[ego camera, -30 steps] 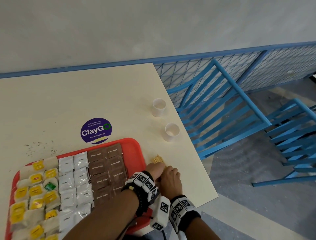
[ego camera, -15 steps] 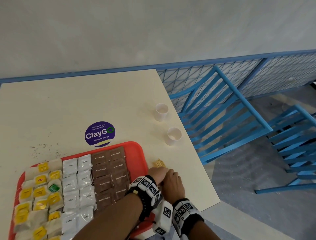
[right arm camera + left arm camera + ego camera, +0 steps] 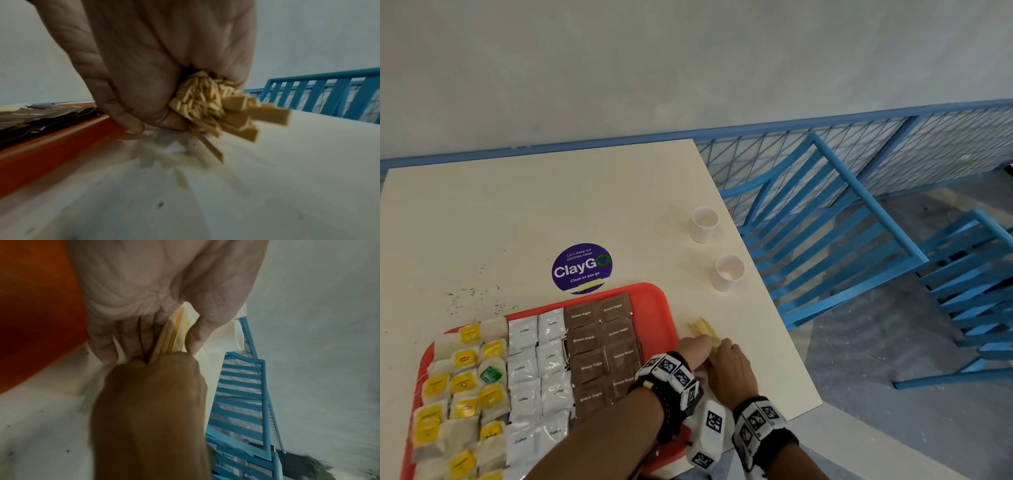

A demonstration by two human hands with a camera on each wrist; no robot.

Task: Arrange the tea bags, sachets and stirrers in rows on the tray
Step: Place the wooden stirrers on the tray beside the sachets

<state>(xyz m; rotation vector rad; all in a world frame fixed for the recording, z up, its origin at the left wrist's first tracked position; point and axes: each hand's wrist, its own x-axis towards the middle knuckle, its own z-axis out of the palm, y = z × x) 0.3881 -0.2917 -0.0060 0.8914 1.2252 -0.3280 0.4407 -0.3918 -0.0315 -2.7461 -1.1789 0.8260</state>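
Head view: both hands bunched together on the table (image 3: 585, 205), just off the red tray's (image 3: 669, 329) right rim, at five o'clock from the two paper cups (image 3: 729, 272). Right hand (image 3: 732, 371) wrapped round a thick bundle of wooden stirrers (image 3: 702, 329), far ends poking out toward twelve o'clock. Left hand (image 3: 693, 351) pressed against the same bundle, thumb one side, fingers the other. Right wrist view: near ends of the stirrers splayed out of the fist, just above the tabletop. On the tray, neat rows: tea bags (image 3: 462, 383) at nine o'clock, white coffee sachets (image 3: 537, 370) in the middle, brown sugar sachets (image 3: 599, 346) nearest the hands.
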